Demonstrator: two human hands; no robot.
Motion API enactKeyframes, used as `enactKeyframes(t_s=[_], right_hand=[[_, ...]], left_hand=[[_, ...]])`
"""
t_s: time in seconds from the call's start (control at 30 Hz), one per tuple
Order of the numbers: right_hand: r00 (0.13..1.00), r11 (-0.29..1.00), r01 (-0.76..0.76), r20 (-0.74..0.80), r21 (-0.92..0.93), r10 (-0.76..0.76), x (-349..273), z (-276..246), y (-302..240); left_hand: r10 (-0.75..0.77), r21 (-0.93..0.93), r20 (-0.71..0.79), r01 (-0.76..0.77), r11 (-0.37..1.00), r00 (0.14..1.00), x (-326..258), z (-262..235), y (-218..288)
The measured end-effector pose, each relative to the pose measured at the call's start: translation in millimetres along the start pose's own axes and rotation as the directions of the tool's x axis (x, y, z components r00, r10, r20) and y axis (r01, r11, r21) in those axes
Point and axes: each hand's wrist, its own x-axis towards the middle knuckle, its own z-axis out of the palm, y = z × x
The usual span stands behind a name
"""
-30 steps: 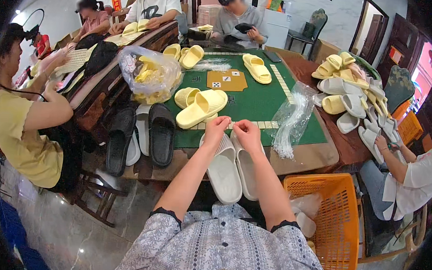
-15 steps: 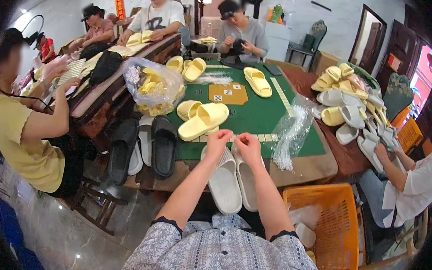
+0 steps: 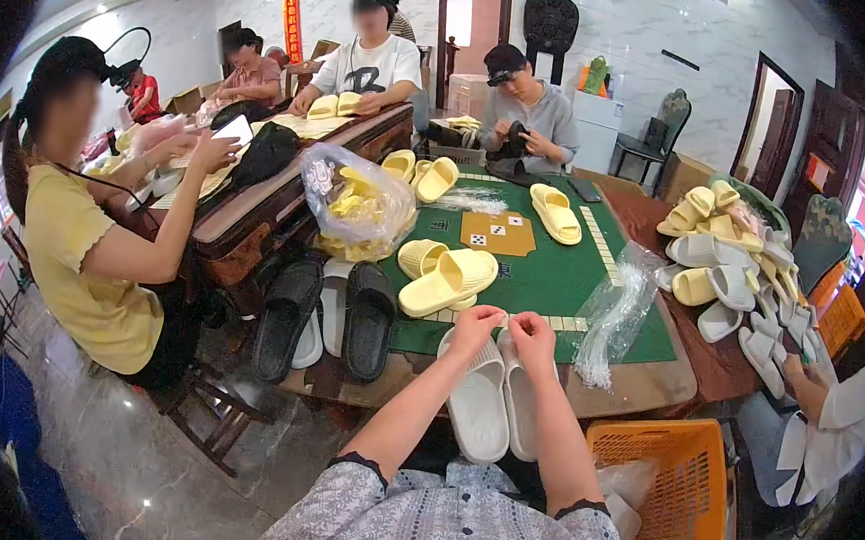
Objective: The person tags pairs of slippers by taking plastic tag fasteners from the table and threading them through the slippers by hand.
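Note:
My left hand (image 3: 475, 329) and my right hand (image 3: 531, 335) are side by side at the near edge of the green-topped table (image 3: 542, 278). Both grip the far ends of a pair of white slippers (image 3: 491, 405) that hang over the table edge toward my lap. Just beyond my left hand lies a stack of pale yellow slippers (image 3: 447, 276). A bundle of clear plastic bags (image 3: 613, 318) lies to the right of my right hand.
An orange plastic basket (image 3: 671, 487) stands at my right. Black and white slippers (image 3: 334, 313) lie at the table's left edge beside a clear bag of yellow slippers (image 3: 357, 205). A heap of yellow and white slippers (image 3: 724, 255) fills the right side. Several other people sit around the tables.
My head has tilted up, so the table and hands sit lower in view. My hands stay together on the white slippers.

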Motion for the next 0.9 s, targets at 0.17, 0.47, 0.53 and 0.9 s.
enactKeyframes(t_s=[0.17,0.47,0.53,0.9], right_hand=[[0.999,0.999,-0.039,0.016,0.001,0.039,2,-3,8],[0.999,0.999,0.01,0.038,-0.041,-0.008,-3,0,2],[0.999,0.998,0.025,0.033,-0.059,-0.024,-3,-1,4],[1.0,0.996,0.025,0.012,-0.087,-0.024,0,2,10]], left_hand=[[-0.012,0.121,0.022,0.01,0.993,1.0,1,4,-2],[0.087,0.291,-0.029,-0.075,0.954,0.996,-1,1,-1],[0.056,0.345,-0.02,-0.046,0.937,0.998,-3,4,4],[-0.039,0.145,-0.04,0.044,0.988,0.998,-3,3,0]])
